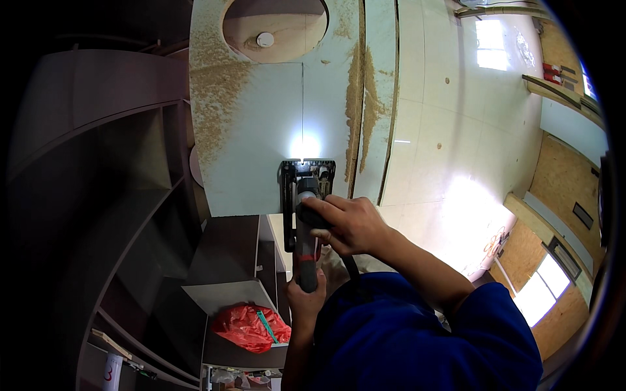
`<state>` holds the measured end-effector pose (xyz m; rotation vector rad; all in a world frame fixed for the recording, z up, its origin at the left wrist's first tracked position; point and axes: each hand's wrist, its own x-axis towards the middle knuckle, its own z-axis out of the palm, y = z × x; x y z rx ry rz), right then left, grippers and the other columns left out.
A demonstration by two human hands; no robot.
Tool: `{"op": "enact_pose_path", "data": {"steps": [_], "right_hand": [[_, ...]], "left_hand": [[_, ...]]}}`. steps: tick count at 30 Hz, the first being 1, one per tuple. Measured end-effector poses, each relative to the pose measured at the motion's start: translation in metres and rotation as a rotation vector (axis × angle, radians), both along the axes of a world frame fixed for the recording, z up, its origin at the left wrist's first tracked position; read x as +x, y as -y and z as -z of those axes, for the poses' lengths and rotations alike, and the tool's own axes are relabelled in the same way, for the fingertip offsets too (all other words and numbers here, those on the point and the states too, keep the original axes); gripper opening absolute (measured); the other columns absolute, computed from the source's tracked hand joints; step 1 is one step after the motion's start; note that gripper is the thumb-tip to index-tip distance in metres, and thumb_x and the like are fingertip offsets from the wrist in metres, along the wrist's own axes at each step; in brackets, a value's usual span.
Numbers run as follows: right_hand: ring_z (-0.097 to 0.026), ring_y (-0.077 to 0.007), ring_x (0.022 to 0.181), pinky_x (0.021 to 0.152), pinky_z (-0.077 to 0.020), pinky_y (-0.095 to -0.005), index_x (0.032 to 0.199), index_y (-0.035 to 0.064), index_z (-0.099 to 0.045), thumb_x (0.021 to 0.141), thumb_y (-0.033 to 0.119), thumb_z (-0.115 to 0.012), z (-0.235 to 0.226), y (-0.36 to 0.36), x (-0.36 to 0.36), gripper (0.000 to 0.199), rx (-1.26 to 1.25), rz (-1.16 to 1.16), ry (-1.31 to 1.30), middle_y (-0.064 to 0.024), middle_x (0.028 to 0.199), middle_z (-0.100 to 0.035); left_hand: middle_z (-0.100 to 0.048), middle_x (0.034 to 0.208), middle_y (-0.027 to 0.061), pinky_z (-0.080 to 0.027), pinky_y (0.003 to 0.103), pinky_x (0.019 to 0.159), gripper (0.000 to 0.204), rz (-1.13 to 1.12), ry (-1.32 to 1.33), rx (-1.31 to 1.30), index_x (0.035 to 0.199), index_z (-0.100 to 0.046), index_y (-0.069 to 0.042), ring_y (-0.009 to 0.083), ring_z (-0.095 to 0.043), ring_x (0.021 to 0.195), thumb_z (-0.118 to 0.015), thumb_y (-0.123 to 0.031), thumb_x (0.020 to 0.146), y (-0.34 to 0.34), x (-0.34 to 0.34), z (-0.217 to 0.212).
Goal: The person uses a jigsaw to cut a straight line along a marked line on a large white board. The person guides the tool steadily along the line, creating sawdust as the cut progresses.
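A black jigsaw (306, 195) rests on the near edge of a pale board (261, 124), its base plate flat on the surface and a light shining at its front. A thin cut line runs away from the saw up the board. My right hand (349, 225) grips the top of the saw body. My left hand (306, 296) wraps the lower end of its dark handle, just below a red band. Sawdust lies in streaks over the board, and a round hole (274, 29) is cut at its far end.
A dark shelving unit (117, 215) with open compartments stands to the left. Below the board a red plastic bag (248, 326) lies on a grey panel. Glossy tiled floor (456, 130) spreads to the right, with wooden panels (561, 169) along the far right.
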<state>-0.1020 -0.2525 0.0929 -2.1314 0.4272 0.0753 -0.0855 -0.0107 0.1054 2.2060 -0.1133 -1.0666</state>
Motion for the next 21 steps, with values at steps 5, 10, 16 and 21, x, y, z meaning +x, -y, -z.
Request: {"op": "enact_pose_path", "data": {"steps": [5, 10, 16, 21], "right_hand": [[-0.061, -0.0298, 0.061, 0.050, -0.0475, -0.0413, 0.143, 0.0092, -0.052, 0.092, 0.034, -0.071, 0.0007, -0.0004, 0.0002, 0.060, -0.001, 0.008, 0.006, -0.0087, 0.082, -0.059], [-0.062, -0.0300, 0.061, 0.050, -0.0481, -0.0414, 0.142, 0.0095, -0.052, 0.091, 0.034, -0.071, -0.0009, 0.0002, 0.0010, 0.059, -0.004, 0.013, 0.008, -0.0088, 0.082, -0.060], [-0.062, -0.0302, 0.062, 0.050, -0.0483, -0.0413, 0.142, 0.0096, -0.052, 0.091, 0.034, -0.071, -0.0011, 0.0011, 0.0011, 0.059, 0.000, 0.007, -0.006, -0.0090, 0.082, -0.060], [-0.062, -0.0302, 0.062, 0.051, -0.0486, -0.0413, 0.142, 0.0097, -0.052, 0.091, 0.034, -0.071, -0.0002, 0.0009, 0.0012, 0.060, 0.000, 0.009, 0.000, -0.0092, 0.082, -0.060]], "left_hand": [[-0.061, 0.061, 0.0108, -0.049, 0.037, 0.055, 0.028, 0.009, 0.009, -0.013, 0.077, -0.064, 0.003, 0.0199, -0.064, 0.056, -0.077, -0.020, 0.087, 0.0015, 0.0010, -0.0010], [-0.061, 0.061, 0.0089, -0.049, 0.036, 0.055, 0.026, 0.004, 0.006, -0.033, 0.078, -0.064, 0.003, 0.0191, -0.063, 0.056, -0.076, -0.018, 0.088, -0.0009, 0.0001, 0.0017], [-0.061, 0.062, 0.0087, -0.049, 0.036, 0.055, 0.027, 0.008, -0.013, -0.016, 0.078, -0.064, 0.003, 0.0188, -0.063, 0.056, -0.076, -0.018, 0.088, 0.0001, 0.0011, 0.0008], [-0.061, 0.060, 0.0094, -0.049, 0.036, 0.054, 0.028, 0.010, 0.000, -0.011, 0.075, -0.063, 0.003, 0.0192, -0.064, 0.055, -0.077, -0.019, 0.087, -0.0027, -0.0004, 0.0040]]}}
